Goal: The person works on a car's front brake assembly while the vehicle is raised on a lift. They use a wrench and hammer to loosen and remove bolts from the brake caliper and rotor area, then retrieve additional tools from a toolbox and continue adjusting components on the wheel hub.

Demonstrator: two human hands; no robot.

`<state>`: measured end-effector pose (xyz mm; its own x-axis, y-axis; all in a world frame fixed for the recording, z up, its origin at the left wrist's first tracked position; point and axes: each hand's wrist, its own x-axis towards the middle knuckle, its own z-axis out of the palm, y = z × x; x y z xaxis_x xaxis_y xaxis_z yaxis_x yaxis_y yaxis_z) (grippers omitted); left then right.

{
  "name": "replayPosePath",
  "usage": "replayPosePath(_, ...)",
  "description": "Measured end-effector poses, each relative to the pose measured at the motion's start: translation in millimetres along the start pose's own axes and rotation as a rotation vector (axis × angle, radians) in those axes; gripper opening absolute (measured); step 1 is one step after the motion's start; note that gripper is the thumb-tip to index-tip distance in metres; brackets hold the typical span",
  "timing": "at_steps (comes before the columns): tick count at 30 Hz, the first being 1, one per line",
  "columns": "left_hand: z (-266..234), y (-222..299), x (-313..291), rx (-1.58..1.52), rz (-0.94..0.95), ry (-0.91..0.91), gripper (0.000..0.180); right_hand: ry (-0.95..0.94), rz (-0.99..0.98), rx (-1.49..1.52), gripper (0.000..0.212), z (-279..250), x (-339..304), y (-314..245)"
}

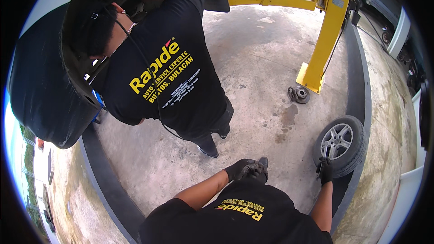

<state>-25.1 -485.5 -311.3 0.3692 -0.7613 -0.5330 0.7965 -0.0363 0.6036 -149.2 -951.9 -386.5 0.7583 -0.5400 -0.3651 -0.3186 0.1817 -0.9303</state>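
Note:
My left hand (244,170), in a black and grey work glove, is in front of my torso. Its fingers are curled; whatever they may hold is too small or hidden to make out. Off to the right, my right hand (325,171), also gloved, is closed around a slim dark tool (326,152) with a metallic glint, its kind unclear. That tool's upper end overlaps the spoked rim of a wheel with its tyre (358,150), which lies on the floor beside my right hand. Whether the tool touches the wheel cannot be told.
A co-worker in a black shirt (181,45) stands ahead on the left, reaching into the wheel arch of a raised vehicle (43,76). A yellow lift post (327,36) with arms (271,0) stands ahead right. A hub-like metal part (299,94) sits at its base.

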Motion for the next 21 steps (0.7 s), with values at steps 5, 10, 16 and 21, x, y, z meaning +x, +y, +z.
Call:
replayPosePath(5,-1.4,70.9,79.2,-0.008,0.099,0.043,0.031,-0.042,0.233,-0.09,0.017,29.2,65.3,3.0)
replayPosePath(10,-1.9,139.6,132.8,0.1,0.171,0.077,0.033,0.006,0.431,-0.114,0.016,-6.6,117.2,6.3)
replayPosePath(16,-39.4,202.0,193.2,0.098,0.156,0.299,0.036,-0.024,0.483,-0.183,0.018,-4.7,230.3,-11.8)
replayPosePath(21,-61.9,286.4,287.2,-0.125,0.248,0.497,0.03,-0.127,0.455,-0.2,0.018,21.1,362.6,-57.6)
